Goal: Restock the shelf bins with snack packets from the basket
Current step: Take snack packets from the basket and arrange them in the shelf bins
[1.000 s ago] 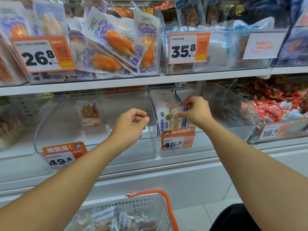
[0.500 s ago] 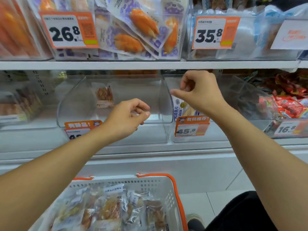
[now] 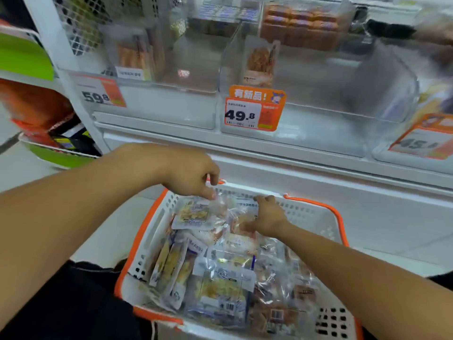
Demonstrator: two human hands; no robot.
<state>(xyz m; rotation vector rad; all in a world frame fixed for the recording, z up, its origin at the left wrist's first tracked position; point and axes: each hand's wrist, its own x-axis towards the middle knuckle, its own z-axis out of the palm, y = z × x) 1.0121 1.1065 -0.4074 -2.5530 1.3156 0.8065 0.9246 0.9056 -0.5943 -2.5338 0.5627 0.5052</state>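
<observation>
Your left hand (image 3: 188, 175) hovered with curled fingers over the basket (image 3: 316, 212), apparently pinching nothing. Your right hand (image 3: 267, 217) gripped a clear snack packet (image 3: 241, 223) beneath its fingers. Slippery neighbouring packets could have lifted along, then dropped.

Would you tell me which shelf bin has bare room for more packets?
The bin behind the 49.8 tag holds one upright packet; its floor to the right is bare. The basket is crowded, both hands among its packets.

Bare forearms, black trousers (image 3: 73, 303)
</observation>
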